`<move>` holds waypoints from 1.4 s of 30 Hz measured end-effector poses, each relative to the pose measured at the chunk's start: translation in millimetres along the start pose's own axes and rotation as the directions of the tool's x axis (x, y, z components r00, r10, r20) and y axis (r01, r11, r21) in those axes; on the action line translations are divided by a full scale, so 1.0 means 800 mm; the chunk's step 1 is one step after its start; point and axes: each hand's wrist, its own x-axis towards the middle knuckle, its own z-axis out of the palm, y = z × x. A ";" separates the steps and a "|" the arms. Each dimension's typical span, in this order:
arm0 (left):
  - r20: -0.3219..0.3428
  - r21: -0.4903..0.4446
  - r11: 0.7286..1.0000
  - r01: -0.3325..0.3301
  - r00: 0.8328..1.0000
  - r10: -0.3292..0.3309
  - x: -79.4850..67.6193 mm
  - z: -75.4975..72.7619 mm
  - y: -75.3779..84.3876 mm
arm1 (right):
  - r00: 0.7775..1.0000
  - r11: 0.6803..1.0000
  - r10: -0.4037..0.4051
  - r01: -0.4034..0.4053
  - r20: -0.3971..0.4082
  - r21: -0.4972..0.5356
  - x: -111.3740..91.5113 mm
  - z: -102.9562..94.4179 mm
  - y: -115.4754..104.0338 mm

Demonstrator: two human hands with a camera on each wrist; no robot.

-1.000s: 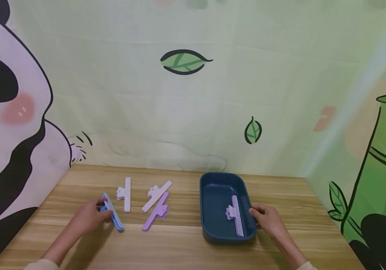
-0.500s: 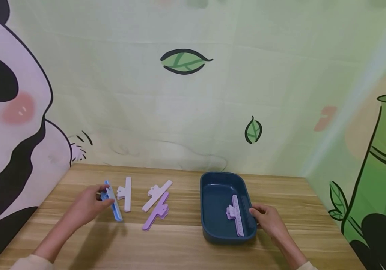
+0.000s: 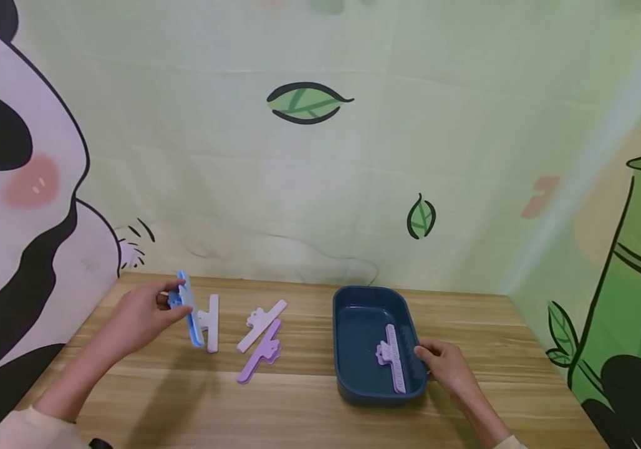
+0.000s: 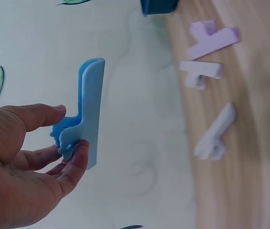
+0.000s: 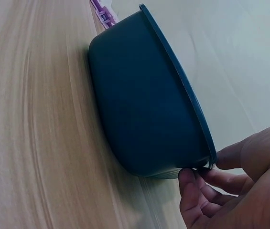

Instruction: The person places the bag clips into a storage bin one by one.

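My left hand (image 3: 143, 315) holds a light-blue bag clip (image 3: 190, 318) by its handle side, raised above the table at the left. In the left wrist view, thumb and fingers pinch the blue clip's grip tabs, and its long bar stands nearly upright. At the right, my right hand (image 3: 451, 369) pinches the rim of a dark-blue plastic bin (image 3: 356, 349), thumb at the rim and fingers against the outer wall. Inside the bin lies a pale purple clip (image 3: 395, 360). A white clip (image 3: 214, 324) lies just right of the held one.
Another whitish clip (image 3: 264, 324) and a purple clip (image 3: 261, 354) lie close together, slanted, between the left hand and the bin. The wooden table (image 3: 275, 415) ends at a printed cloth backdrop (image 3: 214, 187) behind.
My left hand has lifted the blue clip and carried it away from me, toward the table's back. The right hand and the bin have stayed put.
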 end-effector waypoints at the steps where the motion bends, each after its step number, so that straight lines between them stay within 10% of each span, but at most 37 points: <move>1: -0.004 0.005 1.000 -0.013 1.000 0.013 0.001 -0.004 0.005 | 1.000 1.000 -0.003 0.003 0.000 0.001 0.000 0.000 0.001; 16: 0.026 0.051 0.998 -0.023 0.999 0.021 0.015 -0.050 0.044 | 0.999 0.999 0.039 -0.039 -0.001 -0.018 0.002 0.000 -0.002; 42: 0.106 -0.033 0.999 -0.035 0.994 0.038 0.028 -0.030 0.068 | 0.999 0.999 0.045 -0.045 0.001 -0.011 0.001 0.000 -0.003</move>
